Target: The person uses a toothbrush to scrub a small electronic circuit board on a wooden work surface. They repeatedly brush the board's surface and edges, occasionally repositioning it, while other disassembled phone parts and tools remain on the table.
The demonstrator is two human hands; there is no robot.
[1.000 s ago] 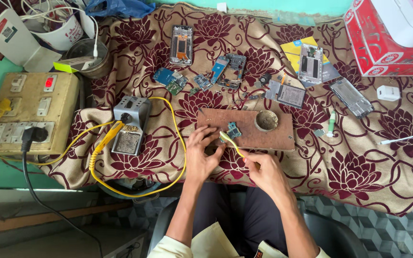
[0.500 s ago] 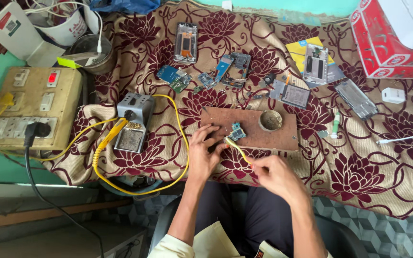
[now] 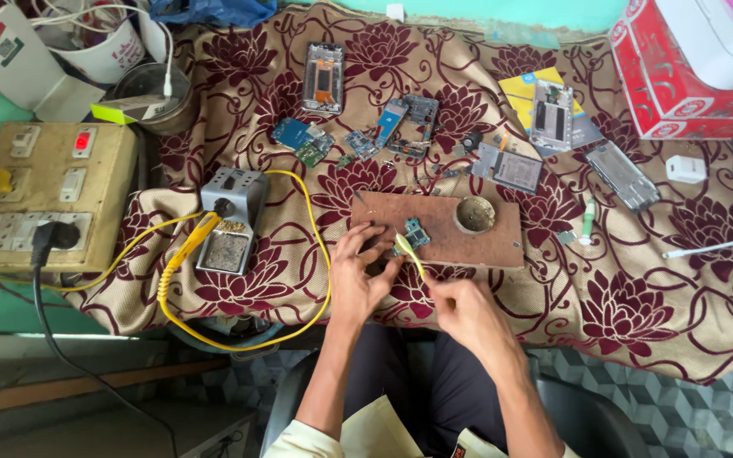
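Pinching yellow tweezers (image 3: 410,254), right hand (image 3: 468,309) angles toward left hand (image 3: 358,276), fingers curled.

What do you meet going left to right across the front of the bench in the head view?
Switchboard → soldering iron stand → left hand → small circuit board → round tin on the wooden board → green pen → white cable.

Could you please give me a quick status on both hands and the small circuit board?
Left hand steadies the wooden board. Right hand holds yellow tool, tip at small circuit board. Nothing between them.
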